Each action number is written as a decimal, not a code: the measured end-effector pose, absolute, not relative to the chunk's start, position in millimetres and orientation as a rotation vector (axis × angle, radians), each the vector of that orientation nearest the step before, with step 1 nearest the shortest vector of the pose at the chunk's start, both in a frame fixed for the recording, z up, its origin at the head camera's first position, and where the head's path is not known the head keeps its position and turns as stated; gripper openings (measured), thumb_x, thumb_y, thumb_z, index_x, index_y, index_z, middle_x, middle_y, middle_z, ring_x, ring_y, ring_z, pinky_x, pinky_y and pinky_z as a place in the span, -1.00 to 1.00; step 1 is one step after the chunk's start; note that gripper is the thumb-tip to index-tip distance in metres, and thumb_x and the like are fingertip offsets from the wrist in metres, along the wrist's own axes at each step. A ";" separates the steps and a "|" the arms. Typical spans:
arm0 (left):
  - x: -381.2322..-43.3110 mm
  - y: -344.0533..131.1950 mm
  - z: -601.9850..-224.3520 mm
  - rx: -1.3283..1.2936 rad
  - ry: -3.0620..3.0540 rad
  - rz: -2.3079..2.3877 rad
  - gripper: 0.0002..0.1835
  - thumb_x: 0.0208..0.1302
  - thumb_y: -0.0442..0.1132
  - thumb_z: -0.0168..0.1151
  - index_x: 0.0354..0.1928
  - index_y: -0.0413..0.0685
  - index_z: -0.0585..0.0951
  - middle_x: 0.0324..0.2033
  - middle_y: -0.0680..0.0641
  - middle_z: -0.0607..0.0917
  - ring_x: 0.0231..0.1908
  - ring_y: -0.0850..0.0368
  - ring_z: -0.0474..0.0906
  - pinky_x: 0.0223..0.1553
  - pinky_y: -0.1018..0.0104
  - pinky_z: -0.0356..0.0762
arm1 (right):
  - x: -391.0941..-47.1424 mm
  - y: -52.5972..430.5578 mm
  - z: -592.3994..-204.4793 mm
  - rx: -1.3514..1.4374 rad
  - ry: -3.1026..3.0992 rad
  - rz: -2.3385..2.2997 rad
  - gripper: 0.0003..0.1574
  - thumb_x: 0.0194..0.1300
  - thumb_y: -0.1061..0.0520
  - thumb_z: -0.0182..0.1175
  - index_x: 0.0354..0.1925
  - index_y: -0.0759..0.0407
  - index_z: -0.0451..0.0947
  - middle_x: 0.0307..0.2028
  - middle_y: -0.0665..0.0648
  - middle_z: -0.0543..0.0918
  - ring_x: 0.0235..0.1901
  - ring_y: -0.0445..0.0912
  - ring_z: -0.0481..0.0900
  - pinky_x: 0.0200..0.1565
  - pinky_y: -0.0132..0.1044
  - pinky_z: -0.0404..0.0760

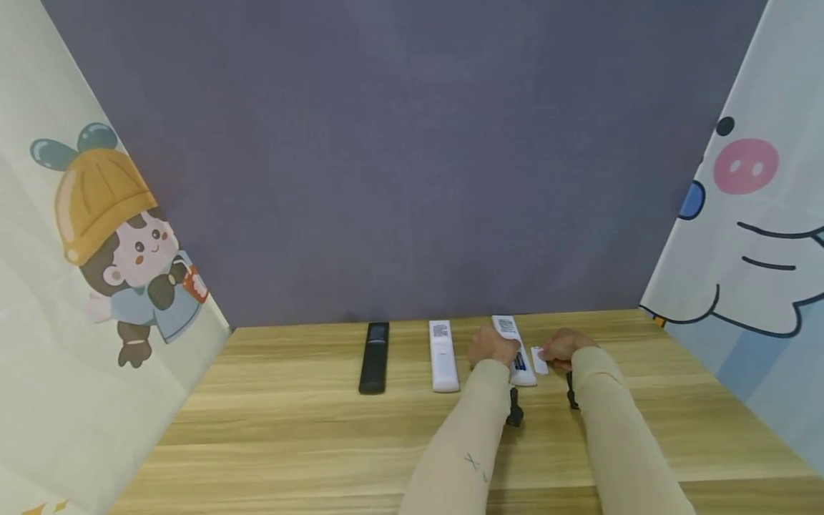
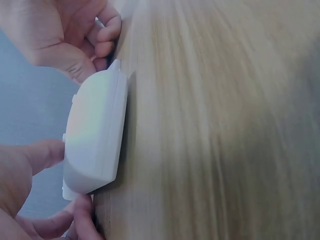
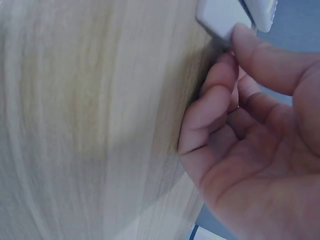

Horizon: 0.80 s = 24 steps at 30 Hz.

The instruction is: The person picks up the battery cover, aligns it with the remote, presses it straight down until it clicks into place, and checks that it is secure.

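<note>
A white remote control lies back up on the table, its battery compartment uncovered with a dark blue battery in it. My left hand holds it from the left, thumb on its upper side and curled fingers against its edge; the rounded end of this remote faces the left wrist view. Just right of it, my right hand pinches a small white battery cover between thumb and fingers. In the right wrist view the thumb lies on top of the battery cover, close to the table.
Left of my hands lie another white remote and a black remote, both back up. A grey partition stands behind the wooden table. Printed cloths hang at both sides.
</note>
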<state>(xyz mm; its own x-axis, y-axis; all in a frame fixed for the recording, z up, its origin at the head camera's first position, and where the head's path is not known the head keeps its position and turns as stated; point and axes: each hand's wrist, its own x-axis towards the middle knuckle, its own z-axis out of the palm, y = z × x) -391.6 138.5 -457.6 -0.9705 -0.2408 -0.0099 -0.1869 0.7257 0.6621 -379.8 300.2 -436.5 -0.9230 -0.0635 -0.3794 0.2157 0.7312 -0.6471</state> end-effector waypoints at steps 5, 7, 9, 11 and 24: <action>-391.9 139.4 -459.7 0.379 -2.843 -1.083 -0.58 -0.10 0.07 0.61 -0.39 -0.06 0.64 -0.45 -0.05 0.69 -0.44 0.06 0.60 -0.40 0.11 0.59 | -381.2 300.6 -438.0 0.118 2.559 -1.011 -0.83 0.44 0.20 0.16 -0.21 0.33 0.55 -0.66 -0.04 0.44 -0.67 -0.29 0.32 -0.52 -0.49 0.37; -392.2 139.5 -460.4 0.380 -2.848 -1.095 -0.58 -0.09 0.07 0.61 -0.40 -0.04 0.62 -0.49 -0.04 0.66 -0.47 0.07 0.56 -0.41 0.12 0.57 | -381.3 301.2 -438.6 0.116 2.562 -1.011 -0.84 0.43 0.19 0.17 -0.26 0.30 0.54 -0.67 -0.04 0.43 -0.67 -0.29 0.32 -0.53 -0.50 0.37; -392.6 139.4 -460.9 0.375 -2.852 -1.101 -0.58 -0.09 0.08 0.60 -0.41 -0.02 0.61 -0.51 -0.03 0.64 -0.48 0.08 0.55 -0.42 0.13 0.56 | -381.4 302.3 -439.2 0.100 2.559 -1.021 -0.85 0.42 0.19 0.17 -0.30 0.27 0.52 -0.67 -0.05 0.42 -0.68 -0.29 0.32 -0.52 -0.50 0.38; -392.8 139.2 -461.4 0.366 -2.851 -1.104 -0.59 -0.09 0.09 0.59 -0.42 -0.02 0.61 -0.52 -0.03 0.64 -0.49 0.08 0.54 -0.43 0.13 0.55 | -381.7 304.3 -440.1 0.097 2.549 -1.046 -0.85 0.43 0.19 0.17 -0.30 0.26 0.53 -0.66 -0.06 0.42 -0.67 -0.30 0.33 -0.52 -0.50 0.39; -390.7 137.2 -461.1 0.290 -2.848 -1.158 -0.63 0.02 0.09 0.49 -0.39 -0.05 0.65 -0.46 -0.07 0.70 -0.44 0.03 0.60 -0.41 0.08 0.55 | -376.6 308.8 -442.9 0.047 2.508 -1.152 -0.76 0.47 0.20 0.16 -0.40 0.20 0.56 -0.72 -0.08 0.37 -0.73 -0.31 0.20 -0.59 -0.48 0.27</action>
